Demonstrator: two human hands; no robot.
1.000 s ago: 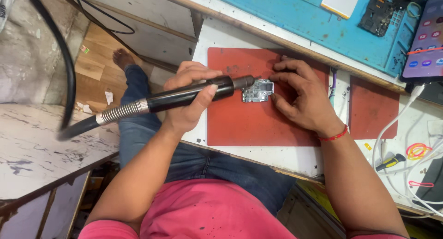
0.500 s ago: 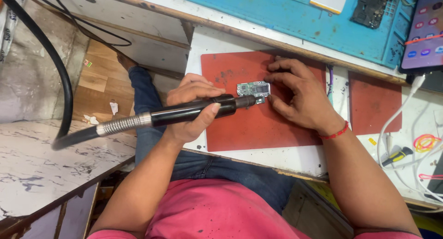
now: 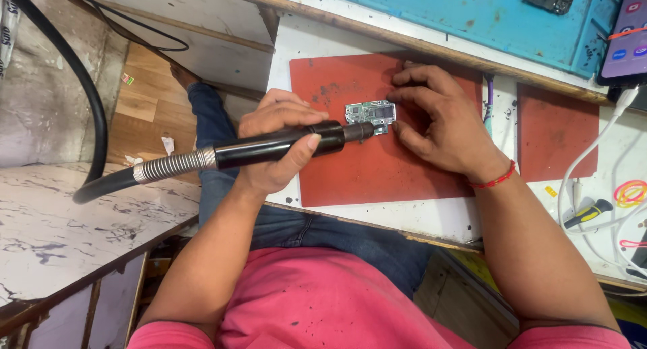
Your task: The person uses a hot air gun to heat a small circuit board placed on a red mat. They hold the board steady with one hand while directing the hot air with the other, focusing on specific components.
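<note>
- Phone screen [image 3: 630,42], far right edge: lit, purple, with small coloured icons.
- Small red-green label [image 3: 127,79] lying on the wooden floor, far left.

A small green circuit board [image 3: 371,114] lies flat on a red mat [image 3: 377,174], the black rotary handpiece [image 3: 283,145] angled against its lower edge.
</note>
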